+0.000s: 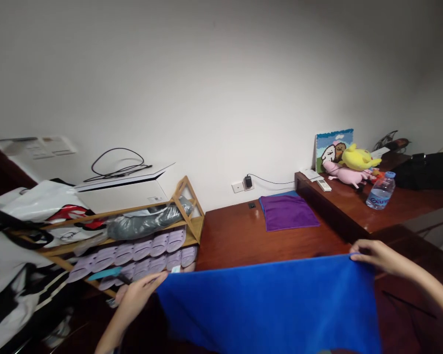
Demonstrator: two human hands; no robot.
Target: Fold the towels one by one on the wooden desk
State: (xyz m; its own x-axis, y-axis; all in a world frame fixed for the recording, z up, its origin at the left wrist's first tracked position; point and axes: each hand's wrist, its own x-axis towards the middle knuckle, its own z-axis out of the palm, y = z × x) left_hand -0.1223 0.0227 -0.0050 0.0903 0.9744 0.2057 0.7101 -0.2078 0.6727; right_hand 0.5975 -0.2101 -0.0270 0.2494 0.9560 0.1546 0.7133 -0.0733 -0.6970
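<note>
A blue cloth (pixel 273 305) hangs stretched out between my two hands, its lower part running past the bottom of the view. My left hand (pixel 142 292) pinches its upper left corner. At the upper right corner, the fingers of my right hand (pixel 372 253) are closed on the cloth edge. Beyond it, on the reddish-brown desk (pixel 229 241), lies a purple cloth (pixel 290 212), flat, with a blue edge showing beneath it at the back.
Left stands a wooden rack (pixel 195 226) with lilac clogs (pixel 142 248) and a white box (pixel 125 196) on top. A raised surface at right holds a water bottle (pixel 381 191), a yellow plush toy (pixel 358 158), a pink plush toy (pixel 345 174) and a remote (pixel 324 185).
</note>
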